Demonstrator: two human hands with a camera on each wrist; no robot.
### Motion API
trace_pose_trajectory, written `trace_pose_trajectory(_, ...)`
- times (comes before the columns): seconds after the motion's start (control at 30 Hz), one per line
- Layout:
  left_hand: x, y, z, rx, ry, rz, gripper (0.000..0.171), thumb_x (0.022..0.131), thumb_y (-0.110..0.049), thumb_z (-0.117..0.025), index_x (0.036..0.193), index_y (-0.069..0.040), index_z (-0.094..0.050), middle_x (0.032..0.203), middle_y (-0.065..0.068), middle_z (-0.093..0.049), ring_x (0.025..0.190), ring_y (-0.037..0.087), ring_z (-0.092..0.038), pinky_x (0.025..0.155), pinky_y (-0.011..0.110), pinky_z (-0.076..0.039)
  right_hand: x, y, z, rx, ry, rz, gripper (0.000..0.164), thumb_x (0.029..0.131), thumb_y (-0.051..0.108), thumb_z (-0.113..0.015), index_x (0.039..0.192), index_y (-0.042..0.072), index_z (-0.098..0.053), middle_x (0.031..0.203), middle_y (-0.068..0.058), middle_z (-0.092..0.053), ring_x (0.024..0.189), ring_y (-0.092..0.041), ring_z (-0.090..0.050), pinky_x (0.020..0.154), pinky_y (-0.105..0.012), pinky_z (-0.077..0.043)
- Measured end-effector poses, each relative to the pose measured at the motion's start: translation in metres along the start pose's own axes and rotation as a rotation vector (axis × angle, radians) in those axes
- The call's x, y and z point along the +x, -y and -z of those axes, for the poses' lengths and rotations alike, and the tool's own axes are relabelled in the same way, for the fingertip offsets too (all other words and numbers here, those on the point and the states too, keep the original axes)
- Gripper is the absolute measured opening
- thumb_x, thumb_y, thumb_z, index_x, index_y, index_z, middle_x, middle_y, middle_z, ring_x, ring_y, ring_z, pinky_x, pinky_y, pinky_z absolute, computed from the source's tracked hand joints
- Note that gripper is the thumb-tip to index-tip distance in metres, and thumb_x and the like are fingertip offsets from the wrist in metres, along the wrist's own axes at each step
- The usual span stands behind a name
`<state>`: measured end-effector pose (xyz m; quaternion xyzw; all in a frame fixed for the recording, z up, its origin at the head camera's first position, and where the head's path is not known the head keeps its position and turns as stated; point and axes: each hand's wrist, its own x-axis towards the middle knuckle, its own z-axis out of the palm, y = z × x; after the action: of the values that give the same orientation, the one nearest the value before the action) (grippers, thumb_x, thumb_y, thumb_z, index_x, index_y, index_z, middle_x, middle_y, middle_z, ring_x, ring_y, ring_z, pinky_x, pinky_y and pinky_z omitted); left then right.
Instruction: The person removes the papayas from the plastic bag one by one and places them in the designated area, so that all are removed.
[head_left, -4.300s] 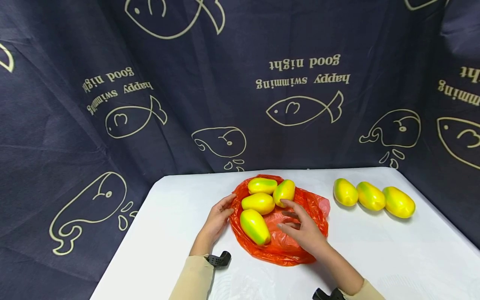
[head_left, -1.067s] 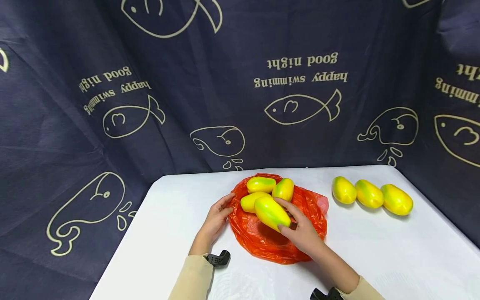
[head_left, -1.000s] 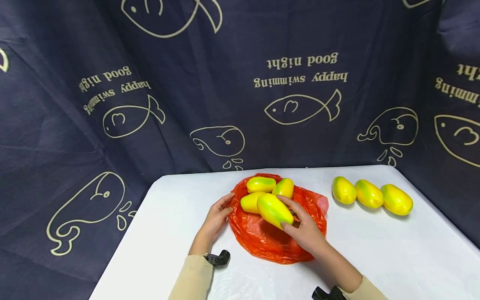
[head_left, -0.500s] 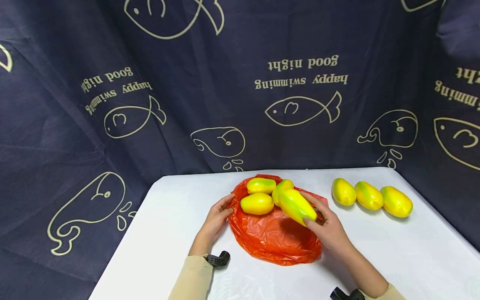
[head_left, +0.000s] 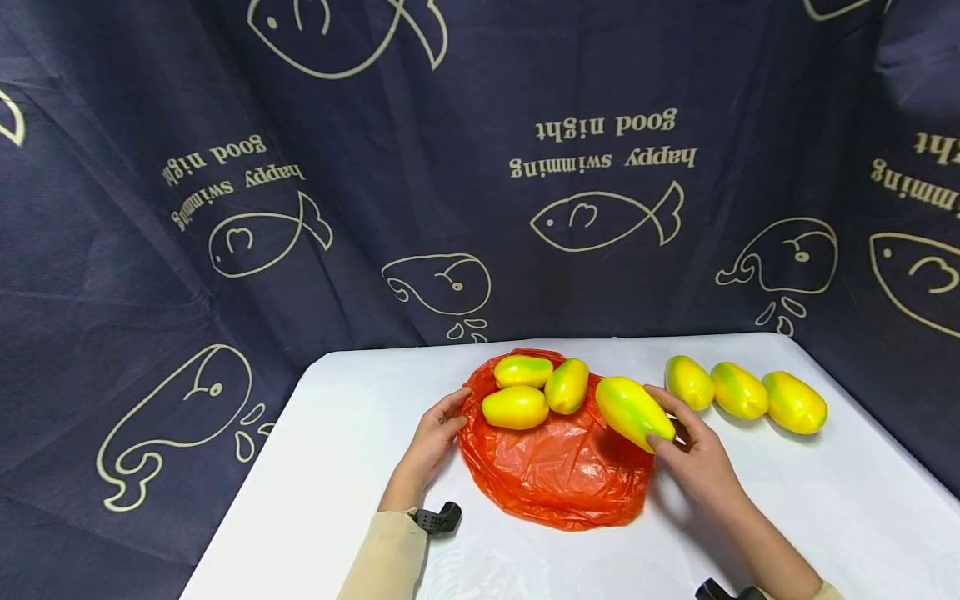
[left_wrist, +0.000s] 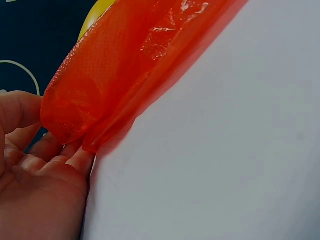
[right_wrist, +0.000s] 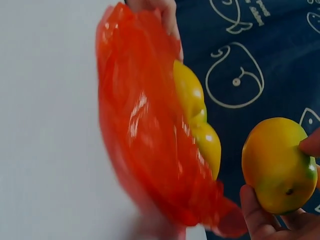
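My right hand point(head_left: 701, 467) grips a yellow-green mango point(head_left: 632, 410), thumb on the near end and fingers on the far side. It is held above the right rim of a red plastic bag point(head_left: 558, 492). In the right wrist view that mango point(right_wrist: 276, 162) shows end-on between thumb and fingers, apart from the bag point(right_wrist: 142, 120). At the bag's left rim, my left hand point(head_left: 433, 435) holds the plastic; the left wrist view shows its fingers point(left_wrist: 75, 160) around the gathered edge. Three mangoes point(head_left: 515, 408) lie together in the back left of the bag.
Three more mangoes point(head_left: 740, 392) stand in a slanting row on the white table point(head_left: 330, 450) at the back right, just beyond my right hand. A dark blue curtain point(head_left: 420, 208) with fish and whale drawings hangs behind and beside the table.
My right hand reached into the bag, took the front mango, lifted it and carried it rightward to the bag's right rim. My left hand has stayed at the left rim.
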<state>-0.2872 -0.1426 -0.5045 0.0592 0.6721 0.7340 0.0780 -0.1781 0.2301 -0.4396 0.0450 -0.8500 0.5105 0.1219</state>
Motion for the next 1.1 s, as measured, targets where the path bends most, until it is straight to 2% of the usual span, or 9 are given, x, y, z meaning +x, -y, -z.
trace_pose_trajectory(0.07,0.000,0.000,0.000,0.004,0.000,0.001,0.053,0.095,0.003,-0.050,0.146,-0.014,-0.051,0.157,0.008,-0.043,0.144,0.027,-0.041,0.107,0.025,-0.049,-0.001,-0.004,0.005,-0.018,-0.019,0.006,0.058,0.096,0.011,-0.061,0.151,0.021,-0.044,0.142,0.000,-0.049,0.108,0.008,-0.047,0.083,-0.004,-0.047)
trace_pose_trajectory(0.23,0.001,0.000,0.000,0.020,0.006,-0.008,0.053,0.096,0.001,-0.049,0.147,-0.013,-0.050,0.156,0.010,-0.043,0.144,0.027,-0.042,0.108,0.026,-0.048,-0.004,-0.015,0.021,-0.030,-0.060,0.035,0.057,0.095,0.011,-0.063,0.149,0.018,-0.046,0.130,0.028,-0.047,0.106,0.009,-0.047,0.081,-0.002,-0.046)
trace_pose_trajectory(0.3,0.001,0.000,0.000,0.022,0.009,-0.008,0.052,0.096,0.001,-0.049,0.147,-0.013,-0.050,0.157,0.010,-0.043,0.144,0.027,-0.041,0.109,0.027,-0.047,-0.004,-0.021,0.029,-0.043,-0.073,0.039,0.057,0.095,0.011,-0.063,0.149,0.017,-0.047,0.128,0.033,-0.044,0.105,0.011,-0.047,0.080,-0.001,-0.045)
trace_pose_trajectory(0.53,0.000,0.000,0.000,0.011,0.001,-0.002,0.053,0.095,0.003,-0.050,0.146,-0.014,-0.051,0.156,0.008,-0.044,0.145,0.027,-0.041,0.111,0.030,-0.046,-0.002,-0.041,0.054,-0.076,-0.113,0.028,0.059,0.094,0.010,-0.065,0.149,0.018,-0.047,0.125,0.037,-0.041,0.100,0.017,-0.047,0.076,-0.001,-0.044)
trace_pose_trajectory(0.7,0.000,-0.001,0.000,0.011,0.003,-0.007,0.053,0.096,0.002,-0.050,0.147,-0.013,-0.050,0.157,0.009,-0.043,0.145,0.028,-0.041,0.109,0.027,-0.047,-0.002,-0.052,0.068,-0.104,-0.134,0.017,0.060,0.094,0.012,-0.066,0.150,0.021,-0.047,0.124,0.041,-0.040,0.102,0.019,-0.042,0.077,0.001,-0.036)
trace_pose_trajectory(0.93,0.000,0.000,-0.001,0.001,0.012,-0.012,0.054,0.096,0.003,-0.049,0.148,-0.011,-0.048,0.157,0.011,-0.042,0.144,0.028,-0.041,0.106,0.023,-0.049,-0.005,-0.068,0.081,-0.125,-0.139,-0.005,0.058,0.093,0.014,-0.067,0.148,0.022,-0.049,0.117,0.041,-0.040,0.096,0.021,-0.043,0.071,-0.002,-0.039)
trace_pose_trajectory(1.1,-0.001,-0.001,0.000,0.008,0.006,-0.008,0.054,0.096,0.002,-0.049,0.147,-0.013,-0.050,0.157,0.008,-0.043,0.145,0.028,-0.041,0.107,0.024,-0.048,-0.005,-0.079,0.088,-0.148,-0.126,-0.012,0.057,0.094,0.017,-0.066,0.148,0.020,-0.049,0.115,0.044,-0.039,0.102,0.024,-0.037,0.076,0.002,-0.034)
